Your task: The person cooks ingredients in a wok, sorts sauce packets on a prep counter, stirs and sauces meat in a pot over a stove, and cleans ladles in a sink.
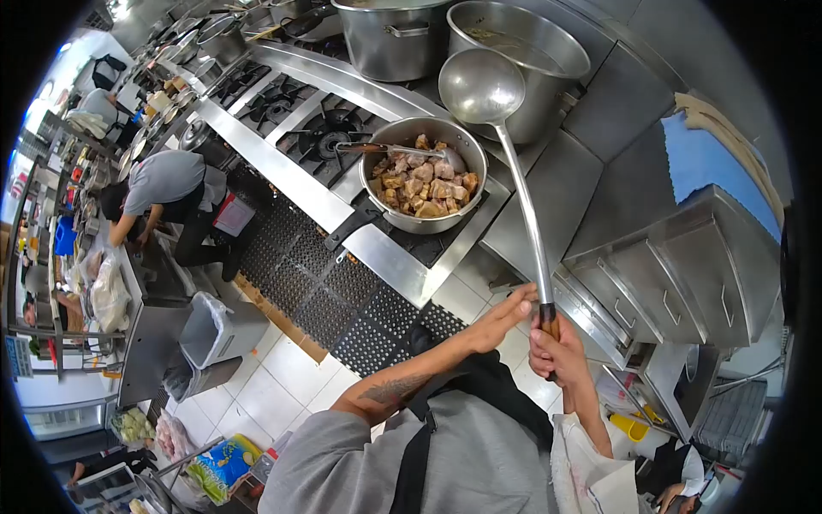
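Note:
My right hand is wrapped round the brown grip of a long steel ladle. The ladle's round bowl is raised in front of the big stockpot at the back. Beside the grip, my left hand has its fingers stretched out; whether they touch the handle I cannot tell. On the stove in front stands a steel pan with a long black handle. Browned chunks of meat fill much of it, and a wooden-handled spoon or ladle lies across its top.
A second stockpot stands left of the first. Gas burners run off to the left. Steel drawers are on the right, with a blue cloth above. A co-worker bends over the left counter, near a grey bin.

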### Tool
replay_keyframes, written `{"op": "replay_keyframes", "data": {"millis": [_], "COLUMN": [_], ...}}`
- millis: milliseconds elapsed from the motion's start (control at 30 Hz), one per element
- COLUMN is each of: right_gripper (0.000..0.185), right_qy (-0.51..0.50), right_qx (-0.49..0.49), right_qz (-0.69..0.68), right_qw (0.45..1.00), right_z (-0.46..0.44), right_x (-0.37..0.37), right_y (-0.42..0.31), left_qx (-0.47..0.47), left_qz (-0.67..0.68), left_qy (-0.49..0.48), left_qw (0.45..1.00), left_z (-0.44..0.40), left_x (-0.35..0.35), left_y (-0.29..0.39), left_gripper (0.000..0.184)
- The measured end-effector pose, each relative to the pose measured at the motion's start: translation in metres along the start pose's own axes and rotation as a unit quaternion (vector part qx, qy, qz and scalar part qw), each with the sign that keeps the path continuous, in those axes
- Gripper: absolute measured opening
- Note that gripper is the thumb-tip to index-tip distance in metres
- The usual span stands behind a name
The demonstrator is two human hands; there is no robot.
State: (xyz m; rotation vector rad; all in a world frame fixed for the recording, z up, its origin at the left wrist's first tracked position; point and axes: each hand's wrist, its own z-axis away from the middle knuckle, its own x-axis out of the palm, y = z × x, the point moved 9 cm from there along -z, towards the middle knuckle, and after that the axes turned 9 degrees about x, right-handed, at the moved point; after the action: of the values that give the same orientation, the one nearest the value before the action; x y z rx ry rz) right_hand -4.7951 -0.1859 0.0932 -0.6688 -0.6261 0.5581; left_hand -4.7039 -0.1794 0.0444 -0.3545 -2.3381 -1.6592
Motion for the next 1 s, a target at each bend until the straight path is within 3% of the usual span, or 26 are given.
{"op": "replay_keyframes", "data": {"millis": [100, 133, 167, 233, 300, 333, 367, 433, 500, 567, 633, 767, 867, 933, 967, 1000], "right_gripper": [0.018, 0.018, 0.019, 0.019, 0.017, 0.016, 0.016, 0.015, 0.015, 0.014, 0.014, 0.016, 0.030, 0.034, 0.035, 0.037], "right_qy": [-0.076, 0.125, 0.307, 0.316, 0.223, 0.218, 0.218, 0.289, 0.304, 0.316, 0.364, 0.407, 0.443, 0.451, 0.437, 0.457], "right_qx": [0.059, -0.092, -0.228, -0.215, -0.028, 0.021, 0.023, -0.014, -0.029, -0.043, -0.082, -0.130, -0.261, -0.288, -0.260, -0.229], "right_qz": [-0.080, 0.224, 0.494, 0.451, 0.249, 0.202, 0.198, 0.328, 0.322, 0.320, 0.285, 0.218, 0.034, -0.042, -0.061, 0.065], "right_qw": [0.992, 0.962, 0.781, 0.807, 0.942, 0.955, 0.955, 0.899, 0.896, 0.892, 0.883, 0.877, 0.857, 0.843, 0.859, 0.857], "right_z": [-0.020, -0.031, -0.017, -0.002, 0.006, 0.022, 0.036, 0.074, 0.108, 0.144, 0.184, 0.276, 0.340, 0.368, 0.380, 0.393], "right_x": [-0.023, -0.055, -0.058, -0.068, -0.092, -0.099, -0.110, -0.139, -0.157, -0.178, -0.205, -0.271, -0.317, -0.347, -0.363, -0.369], "right_y": [0.042, 0.043, 0.027, 0.045, 0.095, 0.104, 0.114, 0.129, 0.148, 0.169, 0.187, 0.250, 0.305, 0.331, 0.346, 0.330], "left_qx": [-0.050, -0.085, -0.117, -0.125, -0.152, -0.143, -0.148, -0.140, -0.154, -0.133, -0.198, -0.213, -0.210, -0.178, -0.180, -0.122], "left_qz": [0.032, 0.000, -0.035, -0.037, -0.050, -0.072, -0.072, -0.083, -0.109, 0.010, 0.086, 0.096, 0.080, 0.101, 0.100, 0.027], "left_qy": [-0.008, -0.019, -0.030, -0.006, -0.075, -0.085, -0.087, -0.162, -0.234, -0.270, -0.292, -0.389, -0.451, -0.458, -0.463, -0.456], "left_qw": [0.998, 0.996, 0.992, 0.991, 0.984, 0.983, 0.982, 0.973, 0.954, 0.954, 0.932, 0.891, 0.864, 0.865, 0.862, 0.881], "left_z": [0.019, 0.027, 0.031, 0.036, 0.043, 0.045, 0.048, 0.054, 0.061, 0.067, 0.075, 0.093, 0.104, 0.106, 0.104, 0.093], "left_x": [-0.009, -0.011, -0.010, -0.003, 0.020, 0.031, 0.045, 0.088, 0.128, 0.185, 0.243, 0.367, 0.466, 0.524, 0.549, 0.565], "left_y": [-0.047, -0.060, -0.069, -0.075, -0.088, -0.094, -0.101, -0.109, -0.117, -0.124, -0.134, -0.165, -0.169, -0.174, -0.189, -0.203], "left_gripper": [0.068, 0.068, 0.069, 0.064, 0.058, 0.049, 0.049, 0.049, 0.054, 0.050, 0.048, 0.048, 0.046, 0.041, 0.041, 0.038]}}
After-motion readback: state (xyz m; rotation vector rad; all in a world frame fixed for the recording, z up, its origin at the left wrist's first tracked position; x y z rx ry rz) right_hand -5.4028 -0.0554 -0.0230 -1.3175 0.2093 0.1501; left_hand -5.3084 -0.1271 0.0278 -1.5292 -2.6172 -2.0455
